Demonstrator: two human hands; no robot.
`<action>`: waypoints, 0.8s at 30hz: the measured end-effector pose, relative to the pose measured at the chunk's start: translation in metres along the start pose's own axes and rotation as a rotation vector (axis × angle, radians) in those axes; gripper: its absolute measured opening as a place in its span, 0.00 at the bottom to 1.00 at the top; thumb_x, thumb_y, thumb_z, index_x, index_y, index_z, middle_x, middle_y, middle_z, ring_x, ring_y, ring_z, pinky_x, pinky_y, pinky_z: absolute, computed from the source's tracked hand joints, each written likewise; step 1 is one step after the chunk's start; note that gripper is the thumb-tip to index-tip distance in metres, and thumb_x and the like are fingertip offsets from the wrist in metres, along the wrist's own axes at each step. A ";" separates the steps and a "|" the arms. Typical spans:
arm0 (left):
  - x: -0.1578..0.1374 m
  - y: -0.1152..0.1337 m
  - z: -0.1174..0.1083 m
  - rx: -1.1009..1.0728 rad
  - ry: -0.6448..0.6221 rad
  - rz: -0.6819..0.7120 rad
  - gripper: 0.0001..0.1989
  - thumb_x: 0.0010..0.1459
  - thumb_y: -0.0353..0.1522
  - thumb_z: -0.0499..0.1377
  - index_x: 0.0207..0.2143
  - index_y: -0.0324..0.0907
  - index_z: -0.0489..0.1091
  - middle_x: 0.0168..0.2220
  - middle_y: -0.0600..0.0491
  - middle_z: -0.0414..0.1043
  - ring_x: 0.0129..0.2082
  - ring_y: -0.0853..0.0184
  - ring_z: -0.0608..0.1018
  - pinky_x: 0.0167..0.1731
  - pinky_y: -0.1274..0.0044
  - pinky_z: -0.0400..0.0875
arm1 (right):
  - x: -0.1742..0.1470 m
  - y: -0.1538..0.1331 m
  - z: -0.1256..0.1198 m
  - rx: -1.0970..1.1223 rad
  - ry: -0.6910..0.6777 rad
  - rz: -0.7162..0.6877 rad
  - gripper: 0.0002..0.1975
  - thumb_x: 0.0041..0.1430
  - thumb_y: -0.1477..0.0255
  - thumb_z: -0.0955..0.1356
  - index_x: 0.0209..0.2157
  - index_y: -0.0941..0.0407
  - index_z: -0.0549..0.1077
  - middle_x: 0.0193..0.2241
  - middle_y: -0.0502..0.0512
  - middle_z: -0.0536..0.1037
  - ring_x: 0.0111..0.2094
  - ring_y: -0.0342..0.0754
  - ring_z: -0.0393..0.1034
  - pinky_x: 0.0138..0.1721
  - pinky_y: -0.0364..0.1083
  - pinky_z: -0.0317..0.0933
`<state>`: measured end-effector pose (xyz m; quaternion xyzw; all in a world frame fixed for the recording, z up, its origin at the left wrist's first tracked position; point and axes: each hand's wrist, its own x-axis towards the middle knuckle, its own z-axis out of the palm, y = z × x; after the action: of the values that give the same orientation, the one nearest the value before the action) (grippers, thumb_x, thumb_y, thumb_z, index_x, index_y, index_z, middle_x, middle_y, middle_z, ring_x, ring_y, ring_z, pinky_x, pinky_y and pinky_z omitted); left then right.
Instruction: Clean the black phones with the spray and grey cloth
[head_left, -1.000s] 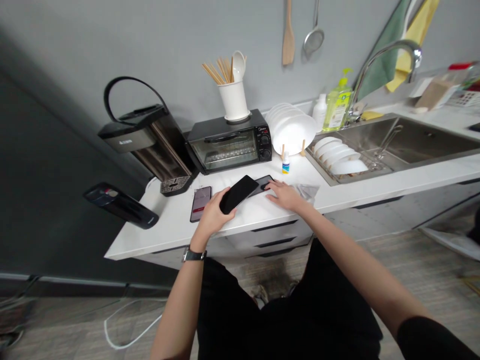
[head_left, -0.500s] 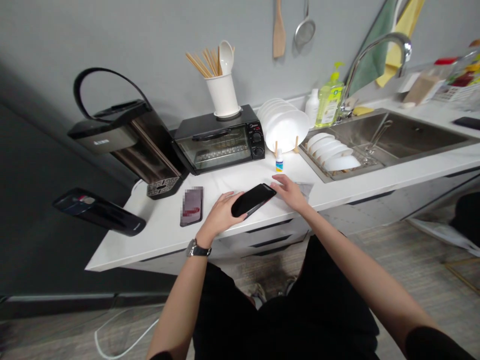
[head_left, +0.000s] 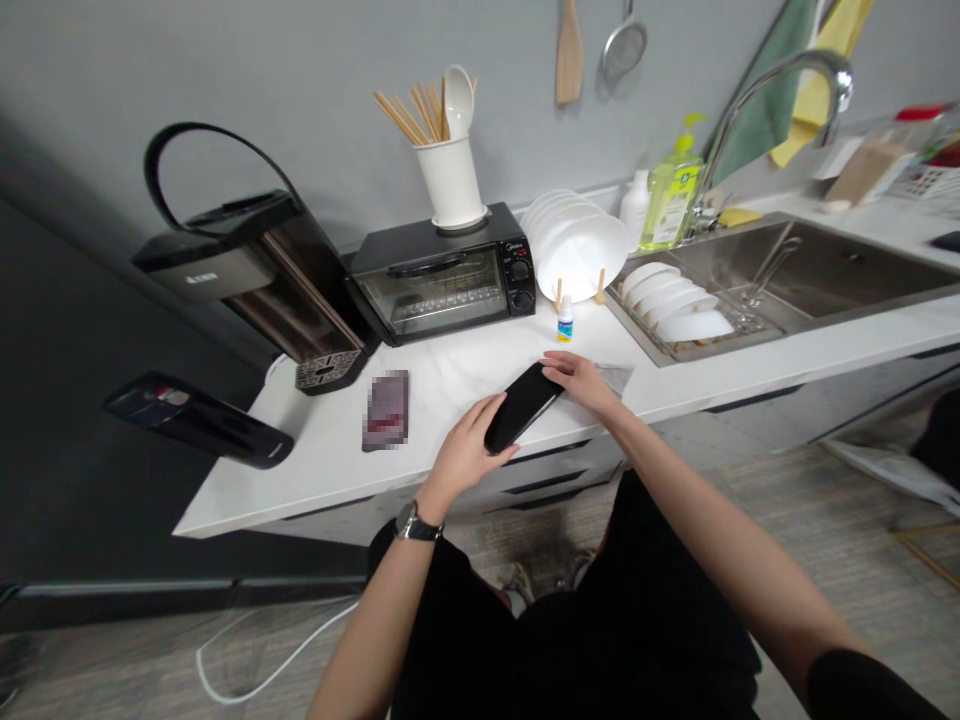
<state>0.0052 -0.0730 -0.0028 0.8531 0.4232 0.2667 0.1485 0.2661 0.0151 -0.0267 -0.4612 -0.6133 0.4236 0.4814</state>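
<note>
A black smartphone [head_left: 521, 408] is held at a slant above the counter's front edge, its dark face up. My left hand [head_left: 469, 447] grips its lower left end, thumb along the near edge and fingers at the far side. At the upper right end, the fingers of my right hand [head_left: 581, 382] close over the phone's corner. A small white bottle with a blue and yellow label [head_left: 565, 322] stands just beyond my right hand. Left of my left hand lies another phone-shaped object [head_left: 387, 410], its face blurred. A greyish, see-through flat thing [head_left: 616, 378] lies partly behind my right hand.
A toaster oven [head_left: 446, 285] carries a white utensil holder [head_left: 451, 182]. At left are a tall black appliance [head_left: 300, 290] and a dark cylinder [head_left: 199, 420] jutting over the counter's end. White plates [head_left: 581, 255] and a sink [head_left: 810, 280] with bowls are at right.
My right hand has closed onto the phone's upper right end. The phone has turned more steeply and shifted slightly right, with my left hand following. The view has shifted a little.
</note>
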 end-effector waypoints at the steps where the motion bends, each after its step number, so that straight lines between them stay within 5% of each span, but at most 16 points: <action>1: 0.000 0.001 0.000 -0.003 0.007 0.016 0.40 0.63 0.37 0.66 0.74 0.49 0.54 0.69 0.43 0.63 0.68 0.54 0.70 0.70 0.61 0.64 | 0.000 -0.003 0.002 0.029 -0.020 0.011 0.20 0.61 0.60 0.73 0.52 0.55 0.78 0.49 0.61 0.85 0.49 0.54 0.81 0.57 0.57 0.72; 4: 0.002 0.001 -0.002 -0.006 0.022 -0.002 0.46 0.60 0.38 0.68 0.75 0.49 0.50 0.70 0.42 0.61 0.69 0.51 0.67 0.70 0.59 0.62 | -0.002 -0.010 0.011 0.195 -0.096 0.055 0.26 0.58 0.57 0.75 0.54 0.54 0.77 0.46 0.58 0.86 0.45 0.54 0.81 0.53 0.56 0.73; 7: 0.006 -0.006 -0.007 -0.142 0.036 -0.167 0.59 0.54 0.45 0.73 0.77 0.46 0.42 0.67 0.39 0.64 0.66 0.47 0.70 0.67 0.56 0.64 | -0.004 -0.014 0.015 0.430 -0.122 0.085 0.29 0.54 0.57 0.78 0.54 0.53 0.77 0.47 0.56 0.87 0.43 0.51 0.81 0.53 0.53 0.72; 9: 0.009 -0.011 -0.010 -0.324 0.042 -0.278 0.50 0.60 0.50 0.67 0.75 0.43 0.49 0.63 0.40 0.70 0.61 0.50 0.75 0.63 0.59 0.67 | -0.006 -0.016 0.015 0.526 -0.109 0.089 0.29 0.52 0.58 0.79 0.54 0.53 0.78 0.47 0.56 0.86 0.44 0.51 0.80 0.53 0.51 0.71; 11: 0.013 -0.014 -0.012 -0.503 0.032 -0.343 0.35 0.66 0.51 0.59 0.67 0.40 0.66 0.56 0.42 0.77 0.55 0.54 0.79 0.59 0.63 0.71 | -0.008 -0.017 0.013 0.568 -0.109 0.093 0.29 0.51 0.58 0.80 0.54 0.52 0.78 0.48 0.56 0.86 0.44 0.51 0.80 0.52 0.51 0.71; 14: 0.019 -0.014 -0.010 -0.648 0.023 -0.391 0.27 0.62 0.52 0.63 0.48 0.38 0.78 0.43 0.46 0.82 0.42 0.59 0.80 0.47 0.70 0.74 | -0.011 -0.020 0.010 0.596 -0.102 0.100 0.28 0.51 0.58 0.80 0.53 0.51 0.79 0.48 0.56 0.86 0.44 0.51 0.80 0.52 0.51 0.70; 20: 0.022 -0.014 -0.001 -0.601 0.253 -0.475 0.22 0.59 0.51 0.65 0.38 0.39 0.77 0.30 0.54 0.74 0.30 0.67 0.73 0.32 0.77 0.69 | -0.010 -0.022 0.010 0.709 -0.095 0.101 0.22 0.52 0.62 0.79 0.49 0.50 0.81 0.50 0.54 0.85 0.50 0.52 0.79 0.60 0.53 0.66; 24: 0.020 -0.008 0.001 -0.716 0.255 -0.561 0.25 0.59 0.55 0.63 0.40 0.42 0.71 0.30 0.56 0.68 0.29 0.68 0.71 0.28 0.78 0.71 | -0.010 -0.020 0.010 0.719 -0.140 0.067 0.28 0.46 0.70 0.80 0.52 0.49 0.80 0.52 0.52 0.84 0.55 0.53 0.77 0.66 0.55 0.61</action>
<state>0.0104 -0.0521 -0.0009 0.5615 0.5336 0.4479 0.4465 0.2538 0.0005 -0.0117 -0.2521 -0.4411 0.6582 0.5555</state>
